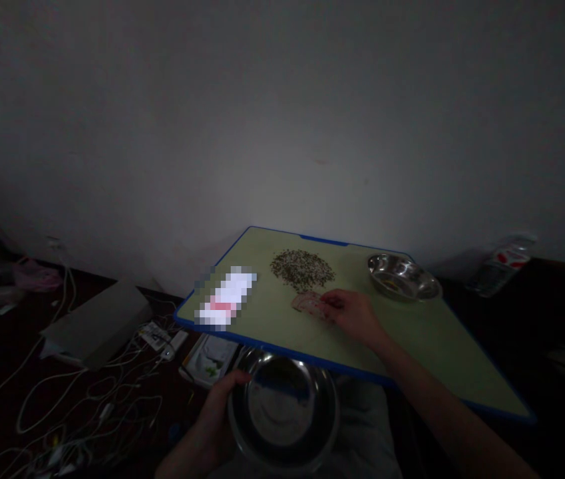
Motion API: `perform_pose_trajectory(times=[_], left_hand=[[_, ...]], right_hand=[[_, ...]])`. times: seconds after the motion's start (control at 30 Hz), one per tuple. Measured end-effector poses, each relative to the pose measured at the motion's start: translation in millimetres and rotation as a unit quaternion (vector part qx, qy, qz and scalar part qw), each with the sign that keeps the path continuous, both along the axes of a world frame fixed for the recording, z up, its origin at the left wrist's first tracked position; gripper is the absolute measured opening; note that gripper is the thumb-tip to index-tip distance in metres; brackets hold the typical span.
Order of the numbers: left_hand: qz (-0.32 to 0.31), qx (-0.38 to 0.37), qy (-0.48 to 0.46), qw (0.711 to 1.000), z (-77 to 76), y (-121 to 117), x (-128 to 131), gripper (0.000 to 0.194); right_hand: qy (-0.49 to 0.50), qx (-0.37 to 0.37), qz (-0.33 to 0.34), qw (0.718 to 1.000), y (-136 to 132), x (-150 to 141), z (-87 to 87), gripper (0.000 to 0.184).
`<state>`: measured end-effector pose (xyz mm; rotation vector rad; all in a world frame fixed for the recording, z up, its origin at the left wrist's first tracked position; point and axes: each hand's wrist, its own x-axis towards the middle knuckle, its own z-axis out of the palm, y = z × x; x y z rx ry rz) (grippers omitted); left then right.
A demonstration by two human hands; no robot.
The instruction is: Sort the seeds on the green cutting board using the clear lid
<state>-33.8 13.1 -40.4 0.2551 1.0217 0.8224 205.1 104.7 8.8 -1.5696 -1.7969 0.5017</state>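
My left hand [212, 412] grips the rim of a shiny metal bowl [282, 406] at its left side, with the thumb over the edge. That bowl is held above my lap, just below the near edge of the table. Over the tabletop, the fingers of my right hand [349, 313] are pinched on a clear plastic piece with reddish marks [307, 303]; its exact kind is unclear in the dim light. Just beyond it lies a spread pile of small mixed dark and pale grains [302, 268]. To the right of the pile stands a second metal bowl [404, 279], with something small inside.
The pale green table [272, 319] has a blue rim and stands by a wall. A lit, pixelated screen [227, 299] lies at its left. Tangled cables [107, 399], a grey box [100, 322] and a tray [209, 359] are on the floor; a plastic bottle [502, 266] is at right.
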Motion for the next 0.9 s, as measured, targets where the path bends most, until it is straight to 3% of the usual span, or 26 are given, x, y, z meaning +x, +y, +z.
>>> perform_pose_trajectory(times=[0.6,0.73,0.9], left_hand=[[0.004,-0.003,-0.024,1.0,-1.6,1,-1,0.017],[-0.004,-0.012,-0.015,1.0,-3.9,1,-3,0.019],[-0.011,-0.004,-0.031,0.999,-7.5,0,-4,0.021]], right_hand=[[0.036,-0.029,0.091,0.995,-1,-6,-6.2,0.02],[0.049,-0.037,0.085,0.995,-4,-7,-2.9,0.019],[0.139,-0.06,0.046,0.987,-11,-9,-1.9,0.02]])
